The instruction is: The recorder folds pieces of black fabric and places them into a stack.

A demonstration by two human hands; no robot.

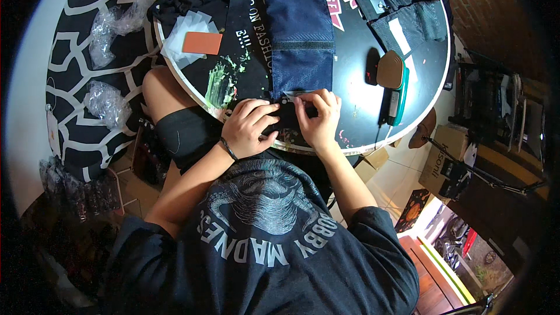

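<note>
A long navy patterned cloth piece (300, 14) with a dark band across it lies on the round black table in front of me. At its near end is a small piece of clear film (297, 92) with tiny white print beside it. My right hand (318, 119) is at that near edge, thumb and index finger drawn together by the film; what lies between them is too small to make out. My left hand (251, 127), with a dark band on its wrist, rests at the table's near edge, fingers bent and apart, holding nothing visible.
A teal hand-held iron (399, 102) with a tan plate lies to the right, its cord running off the near edge. An orange-brown card (202, 42) rests on clear film sheets (185, 26) at left. Dark cloth pieces (408, 14) are at far right. Crumpled plastic (108, 105) lies further left.
</note>
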